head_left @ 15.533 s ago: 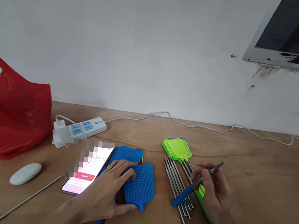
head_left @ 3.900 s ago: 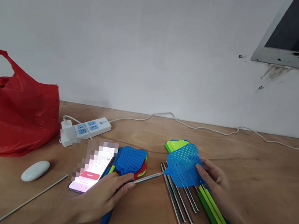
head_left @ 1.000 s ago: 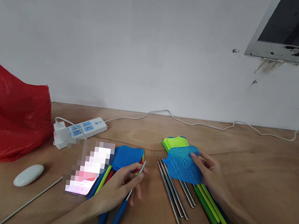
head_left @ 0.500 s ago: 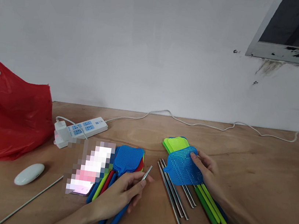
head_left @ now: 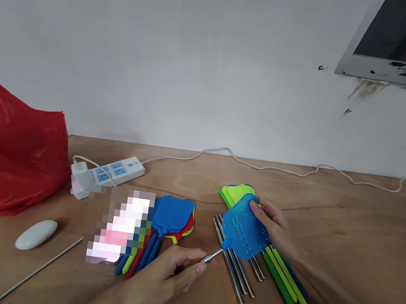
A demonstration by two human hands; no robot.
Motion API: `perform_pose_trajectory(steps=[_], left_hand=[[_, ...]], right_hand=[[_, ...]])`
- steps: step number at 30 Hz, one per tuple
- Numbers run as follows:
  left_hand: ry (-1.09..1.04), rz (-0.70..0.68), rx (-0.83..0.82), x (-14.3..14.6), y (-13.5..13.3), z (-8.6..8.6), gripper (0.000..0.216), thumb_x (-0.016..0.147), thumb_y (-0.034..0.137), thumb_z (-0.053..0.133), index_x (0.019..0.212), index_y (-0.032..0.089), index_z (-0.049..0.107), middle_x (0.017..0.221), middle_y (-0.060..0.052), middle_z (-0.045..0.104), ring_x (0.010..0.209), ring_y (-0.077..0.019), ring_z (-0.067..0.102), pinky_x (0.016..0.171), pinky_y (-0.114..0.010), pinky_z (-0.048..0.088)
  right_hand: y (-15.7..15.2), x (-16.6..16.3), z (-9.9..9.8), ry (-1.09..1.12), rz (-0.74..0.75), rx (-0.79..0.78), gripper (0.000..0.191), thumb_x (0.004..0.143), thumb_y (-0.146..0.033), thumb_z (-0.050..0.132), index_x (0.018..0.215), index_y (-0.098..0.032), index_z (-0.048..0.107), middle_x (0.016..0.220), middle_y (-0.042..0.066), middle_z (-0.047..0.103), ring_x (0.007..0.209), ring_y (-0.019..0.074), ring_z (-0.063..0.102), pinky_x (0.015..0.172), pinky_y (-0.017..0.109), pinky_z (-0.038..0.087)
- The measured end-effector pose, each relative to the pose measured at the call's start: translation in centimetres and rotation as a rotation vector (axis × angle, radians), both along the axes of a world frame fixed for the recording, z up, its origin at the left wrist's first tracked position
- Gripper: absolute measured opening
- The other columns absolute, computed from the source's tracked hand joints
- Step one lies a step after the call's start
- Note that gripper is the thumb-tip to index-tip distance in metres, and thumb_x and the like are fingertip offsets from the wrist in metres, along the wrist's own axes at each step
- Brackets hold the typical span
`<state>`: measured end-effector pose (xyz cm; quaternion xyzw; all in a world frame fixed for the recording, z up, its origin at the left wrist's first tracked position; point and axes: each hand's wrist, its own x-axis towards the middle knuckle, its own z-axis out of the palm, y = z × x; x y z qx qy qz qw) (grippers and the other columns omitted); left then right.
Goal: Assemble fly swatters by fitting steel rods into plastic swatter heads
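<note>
My left hand (head_left: 166, 280) is closed around a thin metal fly swatter rod (head_left: 214, 256). Its tip meets the narrow neck of a blue perforated fly swatter head (head_left: 245, 228); how deep it sits there I cannot tell. Thumb and fingers of my right hand (head_left: 271, 223) pinch that head at its upper right edge. Several bare metal rods (head_left: 235, 272) lie below it on the table. Behind it is a stack of swatter heads, a yellow-green head (head_left: 234, 194) on top. Green and blue handles (head_left: 282, 284) lie right of the rods.
Left of centre lie stacked swatter heads (head_left: 173, 214) with coloured handles (head_left: 141, 259), beside a pixelated phone (head_left: 120, 231). Farther left are a white power strip (head_left: 124, 171), a white mouse-shaped object (head_left: 36, 234) and a red plastic bag (head_left: 13, 160). A white cable (head_left: 272, 169) runs along the wall.
The rod in my left hand has swung right and down to meet the neck of the blue head. My right hand has brought the head slightly left, turning its neck downward.
</note>
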<state>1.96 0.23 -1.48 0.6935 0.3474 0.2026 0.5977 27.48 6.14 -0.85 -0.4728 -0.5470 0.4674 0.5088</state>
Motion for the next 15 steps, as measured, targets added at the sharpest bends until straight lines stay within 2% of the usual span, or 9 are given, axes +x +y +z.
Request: perform_pose_trajectory(steps=[4,10,13,15], left_hand=[[0.027,0.023,0.041,0.0,0.2,-0.2,0.052,0.097,0.063,0.042,0.09,0.015,0.062,0.061,0.007,0.032,0.054,-0.0102,0.029,0.048,-0.024,0.023],[0.082,0.027,0.109,0.1,0.2,-0.1,0.053,0.098,0.062,0.039,0.083,0.016,0.06,0.06,0.006,0.035,0.054,-0.0107,0.032,0.049,-0.025,0.025],[0.12,0.035,0.136,0.0,0.1,-0.2,0.052,0.1,0.059,0.037,0.087,0.015,0.061,0.059,0.007,0.036,0.053,-0.0108,0.032,0.049,-0.025,0.025],[0.136,0.044,0.152,0.0,0.1,-0.2,0.052,0.099,0.059,0.037,0.09,0.015,0.062,0.059,0.006,0.036,0.054,-0.0112,0.033,0.05,-0.025,0.026]], right_hand=[[-0.1,0.3,-0.1,-0.013,-0.003,0.011,0.041,0.076,-0.063,0.069,0.078,-0.022,0.067,0.062,-0.003,0.058,0.064,0.017,0.055,0.06,0.025,0.043],[-1.1,-0.4,-0.3,-0.083,-0.086,0.059,0.043,0.077,-0.063,0.067,0.093,-0.023,0.072,0.073,0.0,0.066,0.071,0.0207,0.059,0.066,0.029,0.048],[-1.9,-0.9,-0.7,-0.15,-0.101,0.105,0.042,0.081,-0.061,0.063,0.095,-0.023,0.073,0.079,0.001,0.069,0.081,0.0241,0.062,0.077,0.033,0.051],[-2.3,-1.1,-1.2,-0.181,-0.128,0.112,0.041,0.083,-0.06,0.062,0.098,-0.023,0.073,0.09,0.002,0.072,0.093,0.0269,0.063,0.087,0.036,0.05]])
